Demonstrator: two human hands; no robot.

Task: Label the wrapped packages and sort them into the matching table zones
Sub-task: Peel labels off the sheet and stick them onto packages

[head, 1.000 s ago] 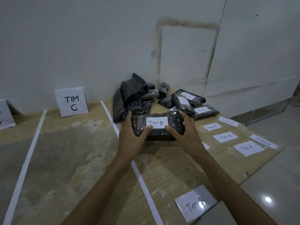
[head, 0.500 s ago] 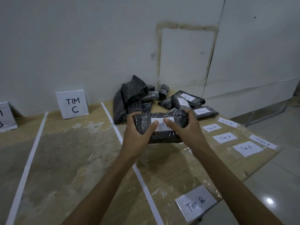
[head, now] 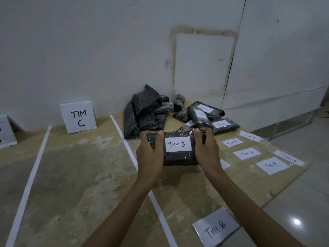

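Head view: we are gripping the package (head: pixel 179 158) marked TIM B

We are clasping it at both ends, left hand (head: pixel 149 155) and right hand (head: pixel 207 150) curled round it, low over the table (head: pixel 195 189) before the pile (head: pixel 145 111). We are risking its label (head: pixel 178 144) lifting off slick wrap, or a misdrop into the nearer zone of the TIM C sign (head: pixel 78 117)

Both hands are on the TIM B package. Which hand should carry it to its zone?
Left, probably. Both the left hand and right hand grip the package, but the zones lie leftward: beyond the TIM C sign stands a cut-off sign, likely B's. The left hand is nearer.
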